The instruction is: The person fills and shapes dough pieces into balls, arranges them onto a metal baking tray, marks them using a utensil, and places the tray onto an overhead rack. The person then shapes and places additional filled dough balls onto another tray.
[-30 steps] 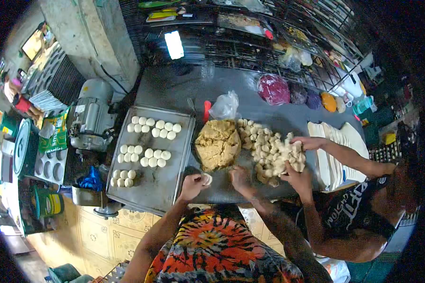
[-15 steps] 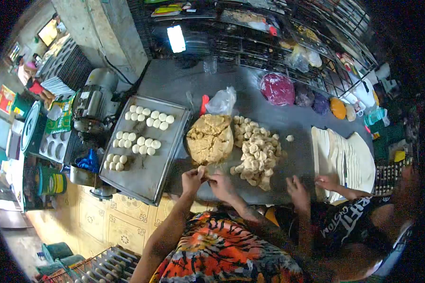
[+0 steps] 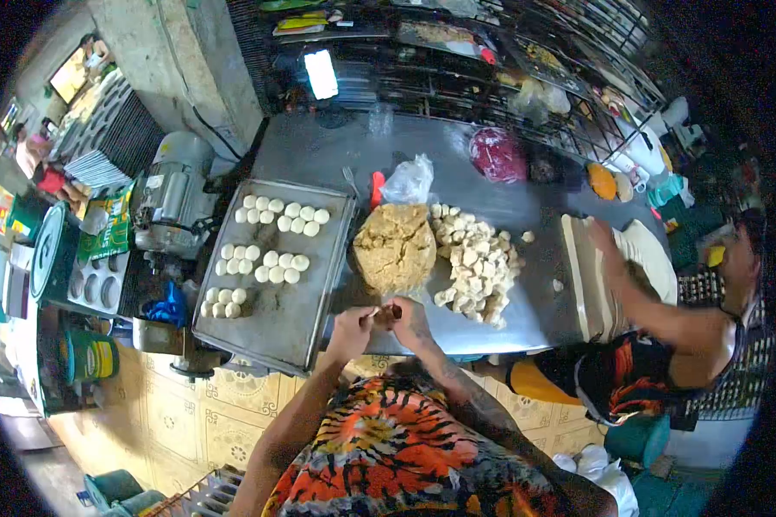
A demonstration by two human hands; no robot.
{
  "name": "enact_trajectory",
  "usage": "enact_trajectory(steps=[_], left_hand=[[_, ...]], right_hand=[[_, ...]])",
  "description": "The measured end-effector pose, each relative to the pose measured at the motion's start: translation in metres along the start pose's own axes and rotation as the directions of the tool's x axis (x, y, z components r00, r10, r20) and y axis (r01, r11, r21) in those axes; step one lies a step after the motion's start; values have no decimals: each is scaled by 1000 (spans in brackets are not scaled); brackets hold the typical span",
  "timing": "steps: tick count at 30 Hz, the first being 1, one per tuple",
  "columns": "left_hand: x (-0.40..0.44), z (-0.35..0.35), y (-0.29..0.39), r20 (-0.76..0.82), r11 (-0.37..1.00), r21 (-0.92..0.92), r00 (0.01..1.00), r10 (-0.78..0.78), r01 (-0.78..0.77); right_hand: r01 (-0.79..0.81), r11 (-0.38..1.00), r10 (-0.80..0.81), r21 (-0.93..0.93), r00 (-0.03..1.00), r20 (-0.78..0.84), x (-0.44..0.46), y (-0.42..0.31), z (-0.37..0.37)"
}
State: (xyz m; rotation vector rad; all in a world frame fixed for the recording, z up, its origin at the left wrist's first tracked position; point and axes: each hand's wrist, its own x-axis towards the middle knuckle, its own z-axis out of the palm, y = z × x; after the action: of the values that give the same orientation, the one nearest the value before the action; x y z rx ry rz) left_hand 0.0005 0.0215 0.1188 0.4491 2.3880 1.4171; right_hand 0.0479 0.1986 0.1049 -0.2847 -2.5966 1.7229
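Co-worker's arm (image 3: pixel 668 323) now over dough strips (image 3: pixel 582 276) — your left hand (image 3: pixel 350 334) pinches pale dough (image 3: pixel 374 314), right hand (image 3: pixel 410 322) curls, grip unclear; overpulling could tear it.

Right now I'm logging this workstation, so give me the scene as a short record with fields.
left hand: fingers near the right hand's, grip unclear
right hand: beside it, at the table's near edge
tray: white balls in five clusters
centre: large cracked tan mass
right of mass: heap of pale pieces
co-worker's arm: over pale strips
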Motion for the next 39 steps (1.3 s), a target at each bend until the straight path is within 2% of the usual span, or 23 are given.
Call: enact_trajectory(steps=[3,5,7,8,12,13,15,17,18,20,22,24,25,27,28,30,32,37,39], left_hand=[[-2,-2,-9,-47,998,-25,997,63,-64],[3,0,-23,23,914,-386,992,-122,122],[9,6,-34,143,676,-676,952,-270,294],[9,7,-28,141,676,-676,952,-271,293],[6,18,9,112,803,-595,991,72,9],[6,22,12,103,805,-593,992,67,7],[4,29,15,-14,908,-305,955,295,-285],[0,39,18,-32,853,34,853,522,-521],[-1,44,23,-36,858,37,857,514,-513],[-9,52,35,-21,941,106,945,325,-322],[-11,52,48,-35,977,177,991,127,-119],[-14,61,61,-205,983,150,976,-78,110],[-15,65,59,-214,981,146,972,-94,127],[-15,61,52,-316,992,-99,948,38,-73],[-15,54,46,-333,993,-102,943,23,-60],[-10,28,35,-303,920,-388,937,-176,48],[-23,-5,17,-228,755,-640,903,-365,144],[-46,-58,-21,-188,598,-793,884,-428,121],[-57,-95,-20,-196,640,-749,866,-461,172]], right_hand=[[46,993,-48,-105,999,-16,-3,-18,3],[134,991,-131,30,988,-84,-7,-21,8],[238,958,-214,157,964,-156,-7,-22,7],[239,958,-215,158,964,-154,-7,-16,2],[246,967,-246,-74,969,10,-2,17,-39],[251,965,-251,-69,968,18,-2,16,-47],[260,964,-251,-55,958,139,-7,13,-60],[261,964,-243,-42,936,256,-13,11,-73],[261,965,-242,-37,933,265,-13,17,-74],[322,930,-282,-178,935,215,-18,23,-61],[387,866,-346,-317,921,178,-14,26,-52],[395,875,-360,-279,917,170,-8,23,-52],[393,885,-366,-249,919,149,-5,23,-51],[393,900,-378,-186,919,112,4,13,-45],[396,905,-385,-156,918,96,10,7,-41],[413,903,-403,-115,910,103,22,-6,-31],[67,986,-93,150,981,171,27,-22,-12],[-47,965,-51,257,931,361,45,-46,67],[-46,961,-70,274,914,401,52,-52,97]])
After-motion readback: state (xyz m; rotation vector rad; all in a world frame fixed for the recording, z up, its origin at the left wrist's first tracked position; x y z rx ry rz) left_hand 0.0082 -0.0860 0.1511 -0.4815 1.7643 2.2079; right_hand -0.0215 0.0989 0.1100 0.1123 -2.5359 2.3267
